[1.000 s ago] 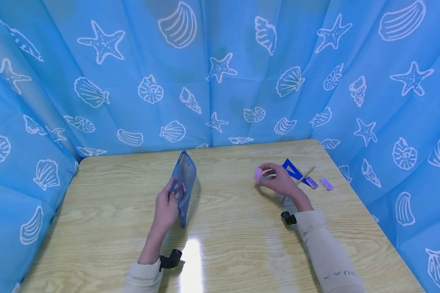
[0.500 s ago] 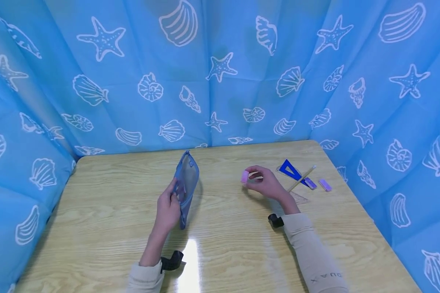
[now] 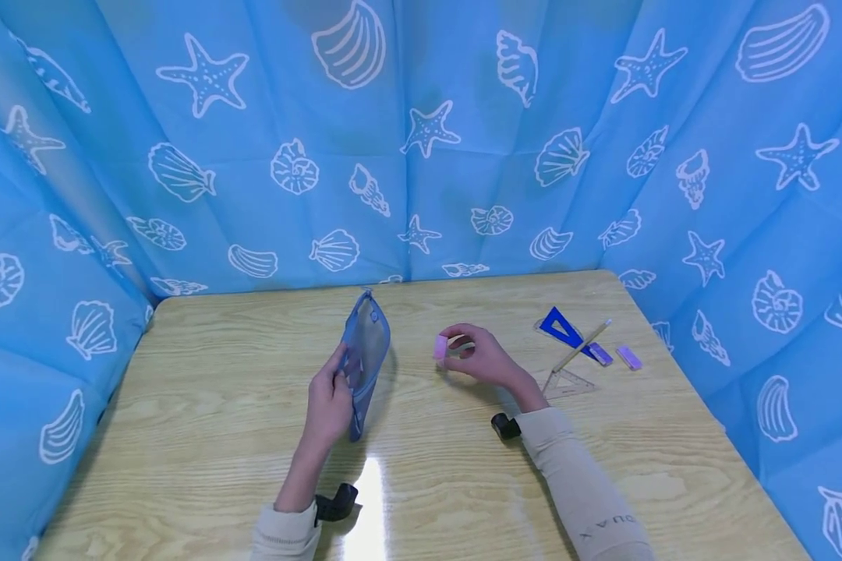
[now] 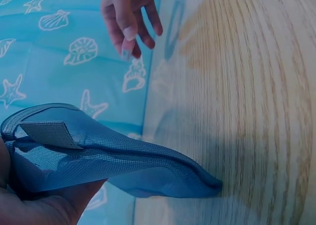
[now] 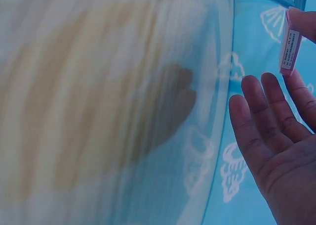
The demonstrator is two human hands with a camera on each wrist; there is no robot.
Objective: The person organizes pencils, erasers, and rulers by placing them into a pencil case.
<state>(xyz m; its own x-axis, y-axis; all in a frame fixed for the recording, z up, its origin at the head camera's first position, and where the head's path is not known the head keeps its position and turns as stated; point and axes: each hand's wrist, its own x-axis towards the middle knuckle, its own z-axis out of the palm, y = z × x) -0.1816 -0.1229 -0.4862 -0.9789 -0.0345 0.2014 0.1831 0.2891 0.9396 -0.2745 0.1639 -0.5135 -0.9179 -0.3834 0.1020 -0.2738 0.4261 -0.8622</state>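
Observation:
My left hand (image 3: 328, 401) grips a blue mesh pouch (image 3: 373, 343) by its near side and holds it upright over the table. The left wrist view shows the pouch (image 4: 123, 158) from its rim, with a short fabric tab on it. To the right, my right hand (image 3: 489, 360) pinches a small pink eraser (image 3: 440, 347) between thumb and forefinger, a short way from the pouch. In the right wrist view the eraser (image 5: 290, 49) shows a printed label, and the other fingers are spread. The inside of the pouch is mostly hidden.
Right of my hand lie a blue set square (image 3: 560, 323), a pencil (image 3: 584, 344), a clear set square (image 3: 568, 383) and two purple erasers, one nearer (image 3: 600, 354) and one farther right (image 3: 629, 358). A blue shell-patterned curtain (image 3: 421, 195) borders the wooden table (image 3: 203, 405).
My right hand has moved left with the eraser, toward the pouch, uncovering the clear set square. A pink thing seen at the pouch earlier no longer shows. The left hand has barely moved.

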